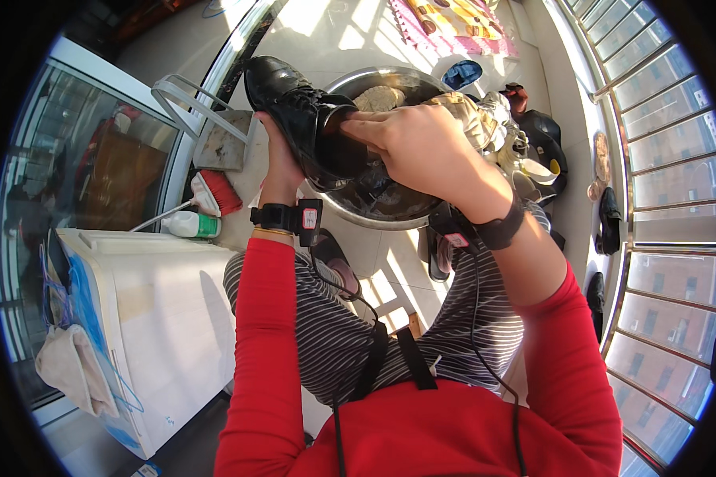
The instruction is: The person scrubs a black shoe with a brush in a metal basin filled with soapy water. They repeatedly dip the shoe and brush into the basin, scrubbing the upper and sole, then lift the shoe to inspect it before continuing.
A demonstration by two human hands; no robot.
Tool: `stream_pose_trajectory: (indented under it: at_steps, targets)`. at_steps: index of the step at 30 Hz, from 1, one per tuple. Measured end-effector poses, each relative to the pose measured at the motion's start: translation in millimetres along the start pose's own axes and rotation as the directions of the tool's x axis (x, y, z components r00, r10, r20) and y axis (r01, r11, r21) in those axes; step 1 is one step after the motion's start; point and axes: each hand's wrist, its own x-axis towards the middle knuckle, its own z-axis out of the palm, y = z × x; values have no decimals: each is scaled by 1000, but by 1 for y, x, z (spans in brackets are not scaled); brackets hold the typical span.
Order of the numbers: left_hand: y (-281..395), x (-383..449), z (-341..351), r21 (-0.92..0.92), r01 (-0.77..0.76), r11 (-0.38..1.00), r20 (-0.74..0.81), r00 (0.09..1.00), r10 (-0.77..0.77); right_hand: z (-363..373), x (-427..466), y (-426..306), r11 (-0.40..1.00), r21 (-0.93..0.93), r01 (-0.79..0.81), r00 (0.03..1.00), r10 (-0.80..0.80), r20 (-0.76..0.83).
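A black leather lace-up shoe [292,107] is held up by my left hand [279,158], toe towards the upper left. My left hand grips it from below, along its side. The fingers of my right hand [423,149] reach to the shoe's opening; whether they pinch its lining or just touch it is hidden. Beneath both hands stands a round metal basin [388,224] with dark, wet-looking contents. A beige knobbly item [380,98] lies in the basin at its far side. Camouflage-patterned fabric footwear [462,116] rests by the basin's right rim.
Several shoes [540,134] are piled right of the basin. Black shoes [608,220] stand along the window ledge. On the left are a red-bristled broom [221,192], a white bottle with a green label [192,224], a metal-framed stool [221,143] and a white cabinet [167,316].
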Motion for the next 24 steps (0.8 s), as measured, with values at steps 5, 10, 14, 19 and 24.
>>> stream_pose_trajectory:
  at_steps: [5, 10, 14, 19, 24]
  targets:
    - [-6, 16, -21, -120, 52, 991, 124, 992, -37, -19, -12, -12, 997, -34, 62, 998, -62, 19]
    - [-22, 30, -48, -137, 40, 990, 349, 937, 11, -39, -21, -12, 998, 47, 32, 973, -42, 227]
    - [-38, 38, -51, -115, 186, 976, 340, 930, -137, -37, -27, -13, 983, 154, 96, 985, -116, 129]
    - [-45, 51, -46, -151, 248, 957, 518, 844, -137, -2, -22, -33, 982, 177, 65, 992, -44, -117]
    - [-65, 40, -26, -251, 241, 938, 498, 863, -88, 15, -1, -18, 982, 187, 36, 997, -23, -70]
